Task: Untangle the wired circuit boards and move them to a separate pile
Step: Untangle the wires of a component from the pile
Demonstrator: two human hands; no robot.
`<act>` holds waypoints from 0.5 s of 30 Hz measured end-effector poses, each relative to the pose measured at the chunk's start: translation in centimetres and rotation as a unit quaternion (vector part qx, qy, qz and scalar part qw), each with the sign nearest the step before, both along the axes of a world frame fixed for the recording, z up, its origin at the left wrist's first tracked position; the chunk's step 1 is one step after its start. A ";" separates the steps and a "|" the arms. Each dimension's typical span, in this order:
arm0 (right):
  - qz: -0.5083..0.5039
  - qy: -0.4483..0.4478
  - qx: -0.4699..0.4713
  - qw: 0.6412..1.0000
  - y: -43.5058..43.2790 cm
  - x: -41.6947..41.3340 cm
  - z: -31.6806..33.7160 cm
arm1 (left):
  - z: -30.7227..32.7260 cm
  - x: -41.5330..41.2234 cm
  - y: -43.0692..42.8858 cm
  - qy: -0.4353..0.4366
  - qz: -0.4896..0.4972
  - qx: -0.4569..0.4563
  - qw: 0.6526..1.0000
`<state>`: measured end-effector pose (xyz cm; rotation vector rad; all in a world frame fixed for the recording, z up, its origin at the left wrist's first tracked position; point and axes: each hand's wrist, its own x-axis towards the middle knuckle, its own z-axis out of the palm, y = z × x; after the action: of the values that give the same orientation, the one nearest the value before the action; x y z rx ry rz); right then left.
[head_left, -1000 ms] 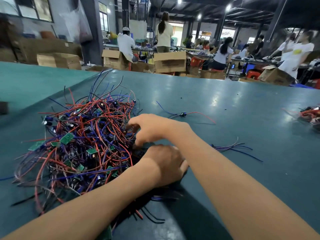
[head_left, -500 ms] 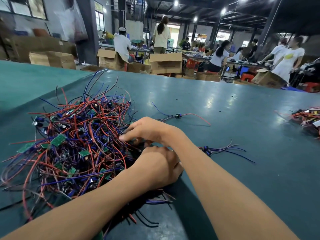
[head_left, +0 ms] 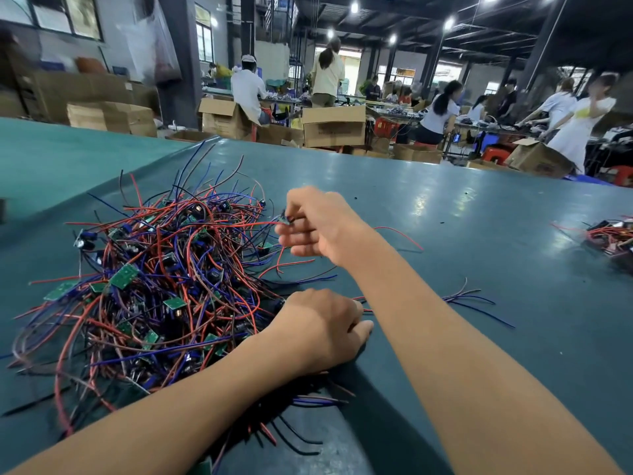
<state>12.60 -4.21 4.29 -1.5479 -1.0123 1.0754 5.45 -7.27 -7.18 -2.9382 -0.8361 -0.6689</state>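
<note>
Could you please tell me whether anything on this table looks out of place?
Nothing looks damaged. One loose bunch of purple and blue wires lies alone on the table, right of the right forearm, apart from the big tangled pile and the small pile at the right edge.

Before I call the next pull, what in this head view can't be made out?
All in the head view.
The small board pinched by the right hand: mostly covered by that hand.
What the left hand holds, if anything: its own back hides the underside.
The second pile: cut off by the right edge.
Where the board's wires run in the tangled pile: buried under other wires.
</note>
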 end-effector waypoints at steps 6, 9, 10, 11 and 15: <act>-0.083 0.077 0.055 0.992 -0.8 2.7 2.6 | 0.8 -0.3 -0.6 -0.001 0.000 -0.044 0.999; -0.066 0.143 0.115 0.981 -1.7 3.8 3.0 | 1.0 -0.3 -0.6 -0.001 -0.005 -0.053 0.999; -0.045 0.169 0.133 0.976 -2.1 4.0 2.9 | 1.0 -0.4 -0.6 -0.003 -0.004 -0.058 0.998; -0.022 0.193 0.146 0.970 -2.5 4.2 2.9 | 1.0 -0.4 -0.6 -0.005 -0.003 -0.064 0.998; 0.054 0.275 0.173 0.944 -4.1 4.6 1.9 | 1.1 -0.3 -0.5 -0.026 0.013 -0.107 0.994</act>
<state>17.16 -8.29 6.14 -0.8447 -0.8398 1.2346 5.17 -7.77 -6.10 -3.1021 -1.0098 -0.6991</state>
